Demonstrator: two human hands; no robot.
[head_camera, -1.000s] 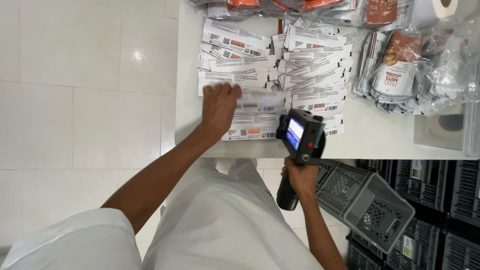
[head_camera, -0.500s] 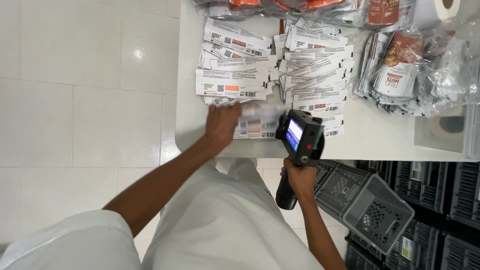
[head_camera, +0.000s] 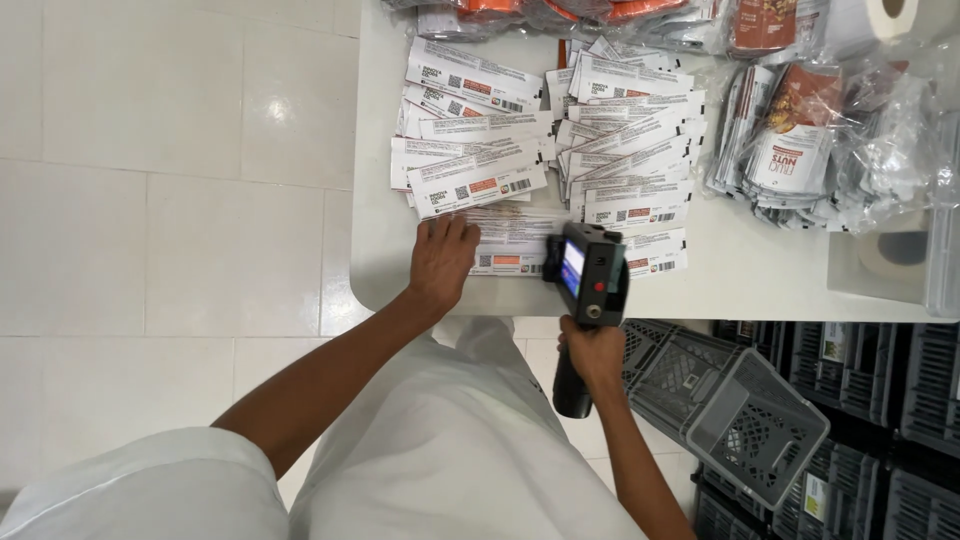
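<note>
Several white printed pouches (head_camera: 480, 130) lie in overlapping rows on a white table (head_camera: 760, 285). My left hand (head_camera: 440, 262) lies flat, fingers together, on the nearest pouch (head_camera: 510, 258) at the table's front edge. My right hand (head_camera: 592, 355) grips the handle of a black handheld printer gun (head_camera: 585, 275) with a lit blue screen. The gun's head sits over the right end of that nearest pouch. A second column of pouches (head_camera: 630, 150) lies to the right of the gun.
Clear bags of brown and white snack packets (head_camera: 810, 140) sit at the table's right. A paper roll (head_camera: 895, 15) and a grey box (head_camera: 885, 260) stand beyond them. Grey plastic crates (head_camera: 740, 415) stack under the table at right. White tiled floor (head_camera: 170, 230) lies to the left.
My left hand slid from the pouch stack toward me, drawing the nearest pouch to the table's front edge. The printer gun stayed almost where it was.
</note>
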